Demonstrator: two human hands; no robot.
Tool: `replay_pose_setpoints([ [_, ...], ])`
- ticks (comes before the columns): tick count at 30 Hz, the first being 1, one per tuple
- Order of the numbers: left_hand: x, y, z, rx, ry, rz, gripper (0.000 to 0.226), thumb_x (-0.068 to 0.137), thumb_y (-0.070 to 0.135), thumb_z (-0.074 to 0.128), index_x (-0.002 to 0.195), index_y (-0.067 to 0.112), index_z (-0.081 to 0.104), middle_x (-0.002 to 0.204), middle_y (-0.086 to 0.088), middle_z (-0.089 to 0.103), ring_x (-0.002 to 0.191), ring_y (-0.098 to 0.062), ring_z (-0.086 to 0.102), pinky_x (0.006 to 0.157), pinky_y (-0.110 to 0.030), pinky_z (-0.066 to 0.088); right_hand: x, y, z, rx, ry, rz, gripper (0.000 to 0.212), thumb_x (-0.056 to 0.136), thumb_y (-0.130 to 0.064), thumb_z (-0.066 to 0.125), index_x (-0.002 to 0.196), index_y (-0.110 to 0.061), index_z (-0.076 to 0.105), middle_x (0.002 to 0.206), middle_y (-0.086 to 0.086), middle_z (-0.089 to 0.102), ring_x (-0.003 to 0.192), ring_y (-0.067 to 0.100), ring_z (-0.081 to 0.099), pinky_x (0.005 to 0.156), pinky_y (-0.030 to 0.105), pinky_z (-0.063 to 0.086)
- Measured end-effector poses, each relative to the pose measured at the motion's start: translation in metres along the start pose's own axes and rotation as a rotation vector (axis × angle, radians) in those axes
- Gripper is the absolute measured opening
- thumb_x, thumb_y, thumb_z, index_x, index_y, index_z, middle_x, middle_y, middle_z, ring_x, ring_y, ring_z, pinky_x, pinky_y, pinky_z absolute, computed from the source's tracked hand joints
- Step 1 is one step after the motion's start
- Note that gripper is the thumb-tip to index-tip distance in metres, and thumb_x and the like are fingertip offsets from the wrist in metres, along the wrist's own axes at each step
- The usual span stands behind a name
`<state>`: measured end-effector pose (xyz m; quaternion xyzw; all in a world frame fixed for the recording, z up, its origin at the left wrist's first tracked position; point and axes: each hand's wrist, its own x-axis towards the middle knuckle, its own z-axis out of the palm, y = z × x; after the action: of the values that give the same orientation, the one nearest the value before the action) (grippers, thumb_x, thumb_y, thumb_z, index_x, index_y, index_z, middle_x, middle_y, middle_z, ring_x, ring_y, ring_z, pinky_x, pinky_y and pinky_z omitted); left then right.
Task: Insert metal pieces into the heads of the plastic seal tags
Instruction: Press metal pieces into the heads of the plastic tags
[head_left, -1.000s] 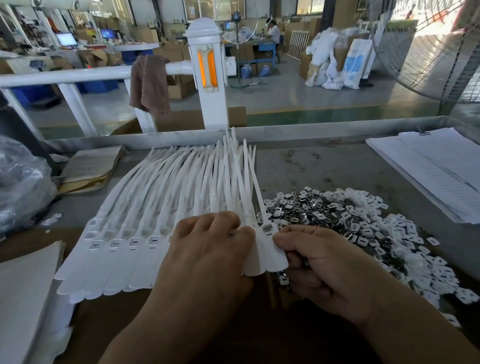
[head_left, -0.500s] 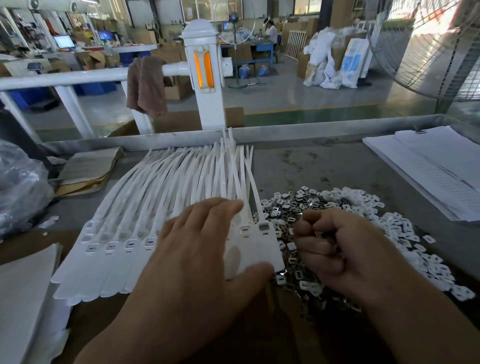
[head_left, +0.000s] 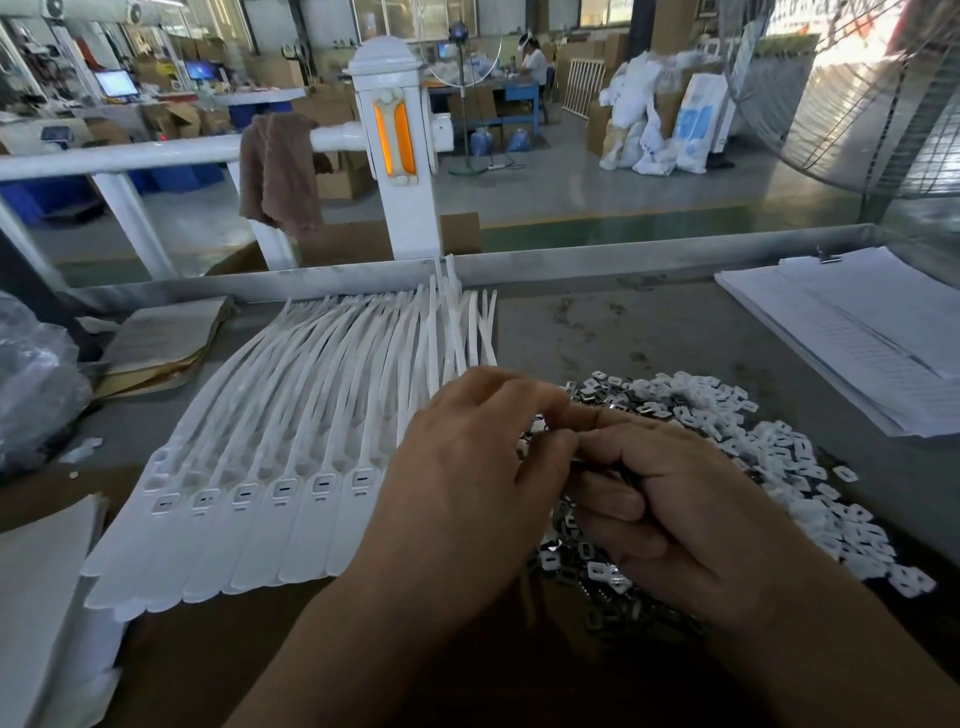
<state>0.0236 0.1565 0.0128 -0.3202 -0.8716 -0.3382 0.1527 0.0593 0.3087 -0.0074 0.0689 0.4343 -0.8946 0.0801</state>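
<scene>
The right hand (head_left: 675, 509) is curling its fingers inward and pinching a thin dark metal piece (head_left: 574, 459) between thumb and forefinger, just off the right end of the fanned row of seal tags (head_left: 291, 509). The left hand (head_left: 467, 467) is lying over the right end of that row, its fingers bending toward the right hand's fingertips and touching them; whether it is also gripping the piece I cannot tell, since the knuckles are hiding the contact.

Under and beyond the right hand, to the right of the tags, a loose pile of metal pieces (head_left: 587, 566) is mixing with small white plastic caps (head_left: 789, 457). The tags are lying side by side on the counter (head_left: 597, 332), heads toward the person with slotted sockets facing up, tails converging toward the counter's far edge. A brown cardboard sheet (head_left: 208, 665) is showing beneath the tag heads.

Further right of the tags, past the pile, a stack of printed papers (head_left: 857, 338) is resting. Left of the tags, a worn brown booklet (head_left: 156, 343) and a clear plastic bag (head_left: 31, 384) are sitting. Behind the tags' tails, a white post (head_left: 395, 135) with an orange reflector is standing, with a brown cloth (head_left: 280, 171) hanging over its rail.
</scene>
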Motion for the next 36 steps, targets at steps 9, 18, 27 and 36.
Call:
replay_pose_setpoints([
  [9, 0.0, 0.001, 0.006, 0.014, 0.0, 0.01, 0.008, 0.085, 0.034, 0.056, 0.088, 0.032, 0.064, 0.104, 0.019, 0.056, 0.099, -0.002, 0.055, 0.084, -0.033, 0.049, -0.001, 0.002, 0.001, -0.065, -0.095, -0.022, 0.038, 0.082, -0.008, 0.048, 0.113, 0.007, 0.065, 0.049, 0.006, 0.039, 0.035, 0.01, 0.031, 0.031, 0.018, 0.027],
  [18, -0.001, 0.001, 0.002, -0.158, 0.006, -0.163, 0.009, 0.08, 0.039, 0.057, 0.081, 0.032, 0.062, 0.096, 0.021, 0.058, 0.095, 0.01, 0.053, 0.078, -0.006, 0.04, -0.005, 0.004, 0.005, -0.31, 0.001, -0.127, 0.022, 0.098, -0.016, 0.05, 0.087, -0.006, 0.068, 0.064, 0.007, 0.047, 0.043, 0.014, 0.028, 0.036, 0.017, 0.022],
  [27, -0.004, 0.002, -0.004, -0.081, 0.083, -0.073, 0.013, 0.082, 0.041, 0.052, 0.085, 0.032, 0.06, 0.091, 0.02, 0.057, 0.09, 0.002, 0.056, 0.076, -0.013, 0.043, -0.008, 0.004, 0.009, -0.359, -0.027, -0.126, 0.027, 0.083, -0.038, 0.06, 0.076, -0.012, 0.067, 0.062, 0.006, 0.051, 0.036, 0.012, 0.024, 0.037, 0.016, 0.018],
  [36, -0.007, -0.002, -0.009, -0.085, -0.014, 0.004, 0.012, 0.083, 0.038, 0.058, 0.092, 0.035, 0.065, 0.087, 0.019, 0.061, 0.089, 0.004, 0.057, 0.074, -0.007, 0.041, -0.006, 0.002, 0.005, -0.333, -0.007, -0.112, 0.01, 0.088, -0.005, 0.051, 0.085, -0.003, 0.061, 0.061, 0.013, 0.043, 0.034, 0.014, 0.021, 0.037, 0.015, 0.018],
])
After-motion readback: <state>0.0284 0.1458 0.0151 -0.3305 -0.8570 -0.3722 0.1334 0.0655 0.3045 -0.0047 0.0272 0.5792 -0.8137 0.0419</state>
